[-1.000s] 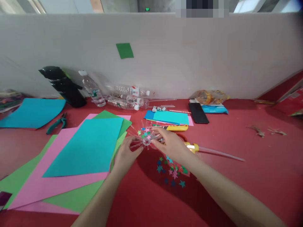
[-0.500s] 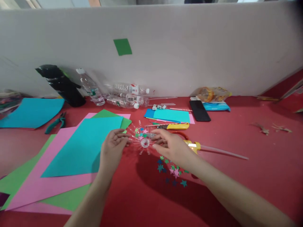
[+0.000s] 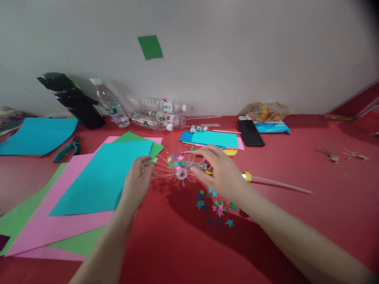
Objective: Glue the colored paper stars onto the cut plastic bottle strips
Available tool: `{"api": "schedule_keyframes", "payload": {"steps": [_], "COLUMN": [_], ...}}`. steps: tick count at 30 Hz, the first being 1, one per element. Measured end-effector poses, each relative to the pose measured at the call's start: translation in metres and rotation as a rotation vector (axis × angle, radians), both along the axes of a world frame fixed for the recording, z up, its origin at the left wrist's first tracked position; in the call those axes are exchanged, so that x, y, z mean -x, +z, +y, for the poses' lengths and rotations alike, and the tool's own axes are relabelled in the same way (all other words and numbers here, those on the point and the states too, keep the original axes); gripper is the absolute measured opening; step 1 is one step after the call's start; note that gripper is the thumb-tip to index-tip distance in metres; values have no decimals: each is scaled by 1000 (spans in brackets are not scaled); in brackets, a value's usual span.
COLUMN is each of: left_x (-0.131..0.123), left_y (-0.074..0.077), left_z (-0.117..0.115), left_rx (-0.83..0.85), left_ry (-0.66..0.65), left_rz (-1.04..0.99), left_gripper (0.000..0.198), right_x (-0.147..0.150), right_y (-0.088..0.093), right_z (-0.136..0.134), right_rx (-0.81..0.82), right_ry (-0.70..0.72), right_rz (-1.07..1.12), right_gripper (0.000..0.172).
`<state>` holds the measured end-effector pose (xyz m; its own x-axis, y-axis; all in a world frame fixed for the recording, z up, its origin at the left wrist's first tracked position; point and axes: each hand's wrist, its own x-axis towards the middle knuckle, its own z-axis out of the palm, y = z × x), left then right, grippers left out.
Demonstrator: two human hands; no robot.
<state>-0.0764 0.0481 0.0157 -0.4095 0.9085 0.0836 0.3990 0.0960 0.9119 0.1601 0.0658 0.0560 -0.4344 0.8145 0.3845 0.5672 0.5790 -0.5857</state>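
Observation:
A clear cut plastic bottle top (image 3: 181, 173) lies between my hands, its thin strips fanned outward and its round neck facing up. Several small paper stars (image 3: 177, 162) sit on its far side. My left hand (image 3: 139, 177) is at the left strips, fingers curled and pinched on their ends. On the other side, my right hand (image 3: 217, 167) is open, thumb and forefinger apart around the right strips. Beneath that hand, loose coloured stars (image 3: 219, 209) are scattered on the table. A glue gun (image 3: 246, 176) with a long glue stick is partly hidden behind the right hand.
Coloured paper sheets (image 3: 103, 177) and pliers (image 3: 68, 149) lie left on the red table (image 3: 166, 244). Along the wall are a black bottle (image 3: 74, 100), plastic bottles (image 3: 154, 120), small paper sheets (image 3: 214, 139) and a phone (image 3: 250, 133). A yellow-handled knife (image 3: 230, 152) is partly covered.
My right hand has risen slightly and its forefinger has lifted away from the thumb. The plastic strips look blurred and shifted. The whole view has tilted down a little.

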Motion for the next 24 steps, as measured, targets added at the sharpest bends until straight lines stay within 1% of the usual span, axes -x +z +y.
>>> {"api": "schedule_keyframes", "payload": {"steps": [2,4,7,8,10,12,14,16,17,18,21,22,24], "left_x": [-7,-15,-25,-27,-30,-31,-31,-31,-31,-31,-34,-37,-43], "left_y": [-1,0,5,6,10,14,18,20,20,19,14,12,9], "left_z": [-1,-4,-8,-9,-9,-10,-11,-13,-14,-15,-18,-19,-22], "left_rx": [63,112,186,218,264,266,227,160,125,93,14,-1,-22], "left_ry": [-76,-121,-167,-187,-218,-221,-215,-220,-231,-246,-300,-320,-347], "left_rz": [-138,-257,-509,-606,-772,-874,-958,-977,-943,-886,-703,-678,-680], "left_gripper": [46,56,54,50,44,37,30,25,25,31,56,60,59], "right_x": [3,6,10,11,12,13,12,11,10,9,7,7,5], "right_y": [1,0,-9,-14,-22,-28,-29,-24,-21,-17,-2,2,11], "right_z": [-3,-5,-4,-3,1,4,6,6,5,4,-1,-3,-7], "right_rx": [73,180,292,309,341,372,399,427,439,448,484,505,551], "right_ry": [25,37,38,37,41,51,69,90,100,107,130,139,151], "right_rz": [-45,-43,19,44,101,179,265,348,386,417,524,568,640], "right_gripper": [41,47,50,49,42,32,25,21,20,18,16,16,16]}}
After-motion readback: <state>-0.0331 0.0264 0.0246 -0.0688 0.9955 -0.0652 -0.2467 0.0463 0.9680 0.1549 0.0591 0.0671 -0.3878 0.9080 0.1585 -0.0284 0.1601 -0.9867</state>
